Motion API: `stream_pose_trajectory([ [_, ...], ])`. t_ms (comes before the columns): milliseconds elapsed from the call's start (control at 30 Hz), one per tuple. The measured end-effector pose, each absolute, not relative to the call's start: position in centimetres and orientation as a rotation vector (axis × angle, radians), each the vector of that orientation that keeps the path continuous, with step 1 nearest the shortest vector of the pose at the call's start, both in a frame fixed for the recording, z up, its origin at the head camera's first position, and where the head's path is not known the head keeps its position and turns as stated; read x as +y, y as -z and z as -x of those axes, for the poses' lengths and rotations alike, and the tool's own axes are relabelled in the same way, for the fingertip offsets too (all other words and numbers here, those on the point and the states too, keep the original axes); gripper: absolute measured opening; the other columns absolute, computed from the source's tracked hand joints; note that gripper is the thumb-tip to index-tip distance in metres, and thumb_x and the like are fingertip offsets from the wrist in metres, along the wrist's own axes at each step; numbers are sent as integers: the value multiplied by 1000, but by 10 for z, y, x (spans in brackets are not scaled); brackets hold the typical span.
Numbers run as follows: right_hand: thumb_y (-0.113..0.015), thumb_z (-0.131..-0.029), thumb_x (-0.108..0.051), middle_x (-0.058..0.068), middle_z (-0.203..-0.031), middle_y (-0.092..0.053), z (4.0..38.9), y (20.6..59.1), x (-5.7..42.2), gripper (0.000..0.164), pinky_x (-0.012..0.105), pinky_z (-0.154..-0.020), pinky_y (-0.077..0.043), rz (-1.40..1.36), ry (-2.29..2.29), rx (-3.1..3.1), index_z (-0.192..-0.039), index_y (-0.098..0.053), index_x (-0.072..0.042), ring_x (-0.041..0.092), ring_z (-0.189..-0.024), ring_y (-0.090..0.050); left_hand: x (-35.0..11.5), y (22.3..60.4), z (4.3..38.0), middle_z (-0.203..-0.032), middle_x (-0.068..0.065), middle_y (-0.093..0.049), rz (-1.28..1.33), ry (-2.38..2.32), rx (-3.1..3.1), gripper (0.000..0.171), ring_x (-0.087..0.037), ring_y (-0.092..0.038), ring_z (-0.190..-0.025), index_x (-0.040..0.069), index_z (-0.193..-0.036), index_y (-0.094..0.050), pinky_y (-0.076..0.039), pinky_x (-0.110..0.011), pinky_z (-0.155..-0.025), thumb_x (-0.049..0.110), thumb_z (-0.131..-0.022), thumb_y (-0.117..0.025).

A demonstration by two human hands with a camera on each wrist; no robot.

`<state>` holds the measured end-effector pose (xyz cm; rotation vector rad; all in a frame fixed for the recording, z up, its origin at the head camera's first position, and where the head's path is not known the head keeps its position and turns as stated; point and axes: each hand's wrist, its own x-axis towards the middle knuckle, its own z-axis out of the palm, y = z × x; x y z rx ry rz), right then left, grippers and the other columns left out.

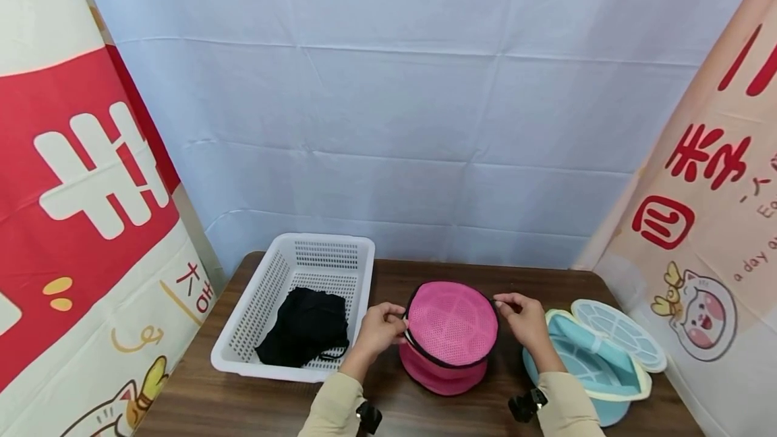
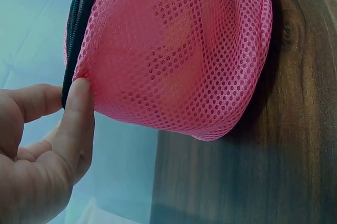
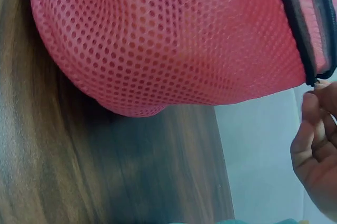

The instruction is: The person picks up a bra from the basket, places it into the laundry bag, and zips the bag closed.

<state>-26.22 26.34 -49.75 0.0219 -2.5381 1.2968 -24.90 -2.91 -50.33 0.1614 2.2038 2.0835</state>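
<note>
A pink mesh laundry bag (image 1: 452,322), round and with a black zipper (image 2: 79,29) along its upper rim, stands on the table. In the left wrist view, my left hand (image 1: 379,330) pinches the rim beside the zipper between thumb and finger. On the opposite side my right hand (image 1: 525,319) pinches the zipper's end, seen in the right wrist view; a small pull there is mostly hidden by the fingertips. The two black zipper edges (image 3: 295,24) stand apart near that hand, with pink between them. What lies inside the bag cannot be made out.
A white perforated basket (image 1: 227,349) holding a black cloth item (image 1: 306,326) stands left on the brown wooden table (image 1: 200,390). To the right is a light-blue container (image 1: 607,413) with cream rims and a latticed lid (image 1: 619,334). Fabric curtains hang behind and at both sides.
</note>
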Motion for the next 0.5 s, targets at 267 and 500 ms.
stream_pose_trajectory([
  [267, -60, -85, 3, 13, -89, -67, 261, 501, 262, 15, 26, -53, -44, 0, -1319, -2548, -98, -69, 3, 14, -67, -55, -29, 491, 245, -69, -6, -61, -324, -1781, 2556, 20, -20, -62, -56, -8, -101, -60, -51, -28, -50, -2, -82, -63],
  [500, -61, -85, 5, 13, -87, -66, 266, 504, 261, 13, 25, -53, -42, -24, -1249, -2514, -95, -69, 1, 16, -67, -53, -29, 479, 259, -87, -10, -64, -317, -1585, 2751, 25, -24, -60, -82, -5, -106, -63, -48, -36, -71, 7, -84, -65],
])
